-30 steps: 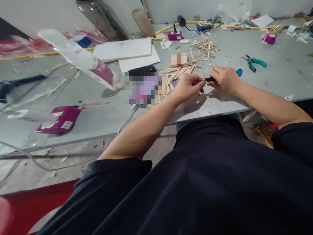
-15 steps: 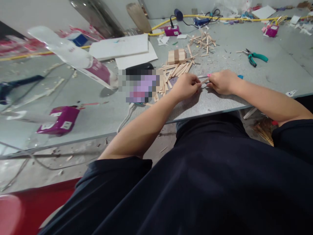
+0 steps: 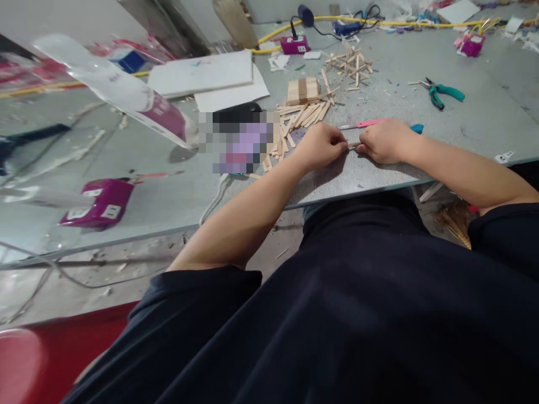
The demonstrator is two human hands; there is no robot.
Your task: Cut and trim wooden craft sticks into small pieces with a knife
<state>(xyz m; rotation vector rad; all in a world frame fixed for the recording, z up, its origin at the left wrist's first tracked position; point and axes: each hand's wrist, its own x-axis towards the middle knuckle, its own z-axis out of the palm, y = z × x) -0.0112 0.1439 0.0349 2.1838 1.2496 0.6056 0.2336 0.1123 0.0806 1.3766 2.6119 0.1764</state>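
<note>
Close to the table's front edge, my left hand is closed in a pinch on one end of a small wooden craft stick. My right hand pinches the other end, a short gap away. Just beyond the right hand lies a pink-handled craft knife with its blade pointing left. Past the right wrist a blue tip shows; what it belongs to is hidden. Loose craft sticks are heaped beside the left hand, behind them a banded bundle of sticks.
Teal-handled pliers lie at the right. More sticks are piled at the back. Left of the hands are a pixelated purple object, a white bottle and a purple power strip. A yellow cable runs along the back.
The stick between my hands has gone from slanted to nearly level. More of the pink knife handle shows beyond my right hand. Both hands stay close together.
</note>
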